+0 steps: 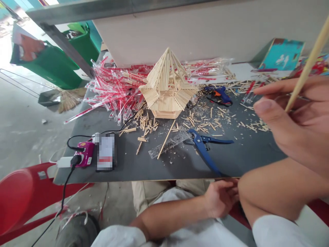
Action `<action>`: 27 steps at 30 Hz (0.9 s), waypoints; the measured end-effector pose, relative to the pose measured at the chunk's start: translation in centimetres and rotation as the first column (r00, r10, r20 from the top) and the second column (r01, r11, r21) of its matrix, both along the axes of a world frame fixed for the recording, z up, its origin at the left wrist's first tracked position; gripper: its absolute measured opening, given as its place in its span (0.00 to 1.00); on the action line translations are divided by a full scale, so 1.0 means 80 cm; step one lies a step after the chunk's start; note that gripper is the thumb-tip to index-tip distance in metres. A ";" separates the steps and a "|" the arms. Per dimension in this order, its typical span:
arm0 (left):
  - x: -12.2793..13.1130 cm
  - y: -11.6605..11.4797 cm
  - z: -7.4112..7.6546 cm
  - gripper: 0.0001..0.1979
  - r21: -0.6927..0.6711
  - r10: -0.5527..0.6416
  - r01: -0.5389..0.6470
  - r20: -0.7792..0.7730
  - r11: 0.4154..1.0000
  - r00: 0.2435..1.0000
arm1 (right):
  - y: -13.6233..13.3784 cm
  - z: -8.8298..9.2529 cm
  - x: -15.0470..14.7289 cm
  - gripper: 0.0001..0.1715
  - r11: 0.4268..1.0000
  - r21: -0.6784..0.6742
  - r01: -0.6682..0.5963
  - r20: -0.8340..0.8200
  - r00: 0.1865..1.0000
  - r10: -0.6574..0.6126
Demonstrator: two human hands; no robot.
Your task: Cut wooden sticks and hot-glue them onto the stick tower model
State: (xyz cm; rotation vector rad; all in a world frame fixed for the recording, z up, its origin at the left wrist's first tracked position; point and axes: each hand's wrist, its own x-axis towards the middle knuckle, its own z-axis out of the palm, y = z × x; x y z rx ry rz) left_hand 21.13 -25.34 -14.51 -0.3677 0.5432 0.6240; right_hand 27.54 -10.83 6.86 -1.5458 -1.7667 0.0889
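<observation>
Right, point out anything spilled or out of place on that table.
Short wooden offcuts lie strewn around the stick-built pavilion model, looking spilled rather than gathered. To its left, red-and-clear plastic wrappers sprawl in a loose heap, one poking out past the tabletop's left edge.

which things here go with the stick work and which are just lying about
Likely part of the work:
- long pale wooden stick, in the right hand
- pale wooden-stick model with pointed roof
- blue-handled metal cutter
- blue-and-orange plastic glue gun

Apparently just lying about:
- red-and-clear plastic wrappers
- rectangular dark-edged phone
- straw-coloured broom head
- green plastic bin
</observation>
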 end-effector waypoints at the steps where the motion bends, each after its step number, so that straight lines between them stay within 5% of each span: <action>1: 0.004 0.001 0.000 0.15 -0.010 -0.024 0.025 0.024 1.000 0.999 | -0.001 0.003 -0.006 0.20 1.000 -0.011 0.022 0.013 1.000 -0.022; 8: -0.012 -0.005 0.006 0.20 0.031 -0.058 0.057 0.064 0.998 0.996 | -0.002 0.015 -0.018 0.20 0.998 -0.062 0.034 0.075 0.997 -0.029; 16: 0.003 0.005 -0.026 0.15 -0.028 -0.070 0.073 0.070 0.997 0.995 | 0.009 0.006 -0.028 0.15 0.994 -0.015 -0.109 0.040 0.993 0.110; 23: 0.016 -0.010 -0.029 0.12 0.045 0.044 -0.040 -0.109 0.998 0.993 | 0.005 -0.007 -0.025 0.13 0.990 -0.055 -0.130 0.060 0.989 0.133; 27: 0.018 -0.018 -0.039 0.14 0.129 0.010 0.010 -0.155 0.992 0.988 | 0.001 -0.016 -0.017 0.11 0.995 -0.073 -0.071 0.027 0.997 0.073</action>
